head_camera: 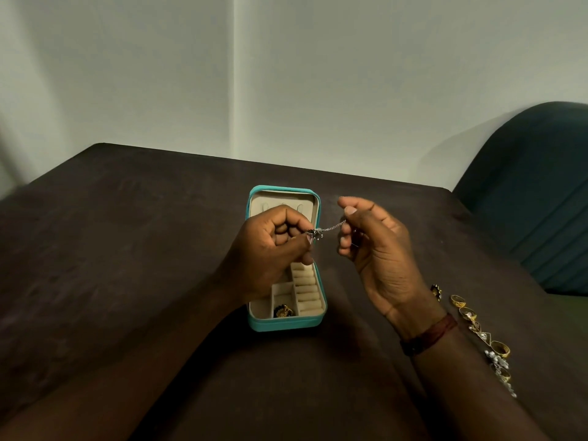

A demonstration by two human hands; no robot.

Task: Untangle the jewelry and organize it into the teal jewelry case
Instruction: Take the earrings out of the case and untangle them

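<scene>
The teal jewelry case [258, 323] lies open on the dark table, its beige lid panel at the far end and its ring rolls [306, 289] and small compartments at the near end. One dark and gold piece [283, 311] sits in a near compartment. Above the case, my left hand [270, 253] pinches one end of a thin silver chain [329, 228] with a small dark knot or pendant at my fingertips. My right hand [375, 249] pinches the other end, so the chain is stretched between both hands.
A line of loose jewelry lies on the table at the right: gold rings [458, 300], a ring [501, 348], a dark earring [436, 291] and silver pieces [501, 367]. A dark teal chair back [534, 192] stands beyond the table's right edge. A white wall is behind.
</scene>
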